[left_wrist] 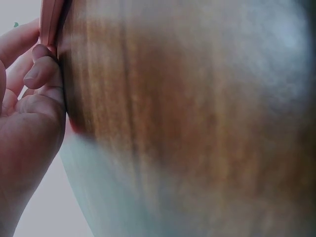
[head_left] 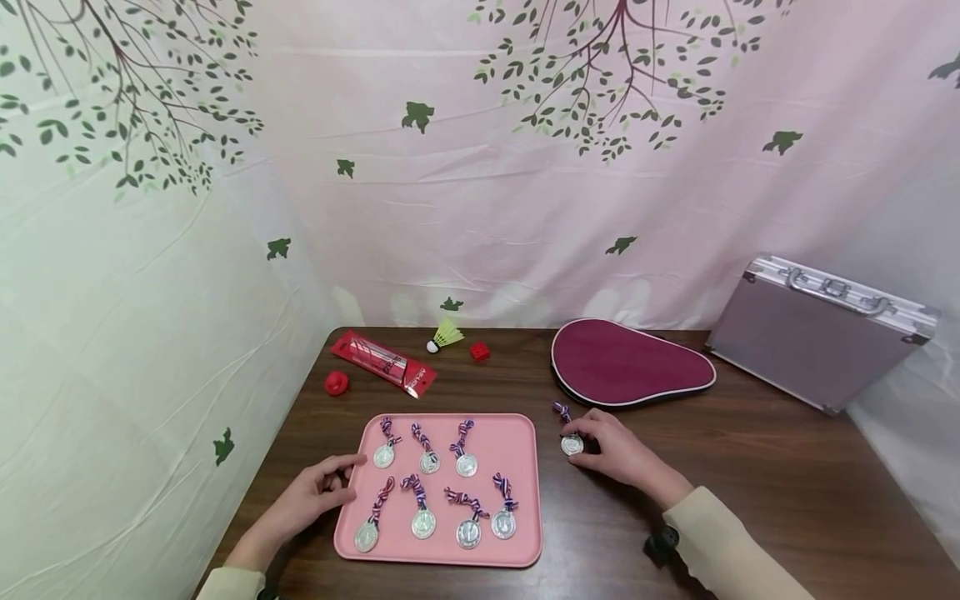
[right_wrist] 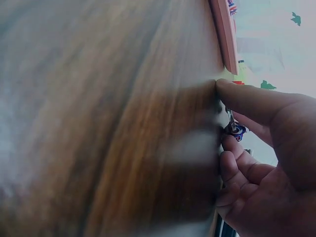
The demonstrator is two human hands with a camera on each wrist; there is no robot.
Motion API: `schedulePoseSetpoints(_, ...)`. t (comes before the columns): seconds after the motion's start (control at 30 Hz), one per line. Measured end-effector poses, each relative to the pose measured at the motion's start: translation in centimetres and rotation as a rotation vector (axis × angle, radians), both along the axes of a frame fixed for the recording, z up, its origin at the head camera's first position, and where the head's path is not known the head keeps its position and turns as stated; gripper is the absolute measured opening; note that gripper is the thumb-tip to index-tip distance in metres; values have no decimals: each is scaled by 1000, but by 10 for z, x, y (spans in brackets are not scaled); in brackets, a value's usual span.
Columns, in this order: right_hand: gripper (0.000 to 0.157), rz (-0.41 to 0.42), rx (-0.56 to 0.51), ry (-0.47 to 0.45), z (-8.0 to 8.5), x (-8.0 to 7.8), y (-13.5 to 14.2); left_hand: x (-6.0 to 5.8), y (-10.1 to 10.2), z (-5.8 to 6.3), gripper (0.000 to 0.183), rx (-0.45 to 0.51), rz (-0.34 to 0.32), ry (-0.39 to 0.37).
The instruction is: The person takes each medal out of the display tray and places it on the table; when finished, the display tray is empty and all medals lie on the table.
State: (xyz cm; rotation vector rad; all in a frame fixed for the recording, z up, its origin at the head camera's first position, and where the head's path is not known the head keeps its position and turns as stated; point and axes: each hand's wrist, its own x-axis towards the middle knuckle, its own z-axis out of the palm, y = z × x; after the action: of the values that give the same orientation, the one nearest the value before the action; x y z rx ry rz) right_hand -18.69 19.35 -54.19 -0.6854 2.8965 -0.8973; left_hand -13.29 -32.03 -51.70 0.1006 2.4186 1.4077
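A silver medal (head_left: 572, 445) with a striped ribbon lies on the dark wood table, right of the pink tray (head_left: 525, 492). My right hand (head_left: 617, 447) holds this medal by its edges, thumb at the near side and bent fingers at the far side. In the right wrist view its bunched ribbon (right_wrist: 236, 131) shows between thumb and fingers. Several more medals lie in the tray in two rows, among them one medal (head_left: 423, 523) in the near row. My left hand (head_left: 311, 497) touches the tray's left rim, index finger and thumb extended, the other fingers loosely bent.
Behind the tray lie a red ball-like thing (head_left: 337, 383), a red flat package (head_left: 384, 363), a yellow shuttlecock (head_left: 446, 335) and a red block (head_left: 480, 351). A maroon paddle case (head_left: 630, 363) lies at the back, and a silver-edged case (head_left: 817, 333) stands right of it.
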Motion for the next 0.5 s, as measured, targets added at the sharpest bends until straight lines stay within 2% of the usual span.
schedulePoseSetpoints(0.17,40,-5,-4,20,1,3,0,-1,-1,-2,46,-6,-4,-2)
schedulePoseSetpoints(0.33,40,-4,-15,108,4,12,-5,-7,-9,-19,47,-20,-5,8)
schedulePoseSetpoints(0.5,32,85,-77,215,11,28,-30,-10,-15,-28,47,-18,-8,7)
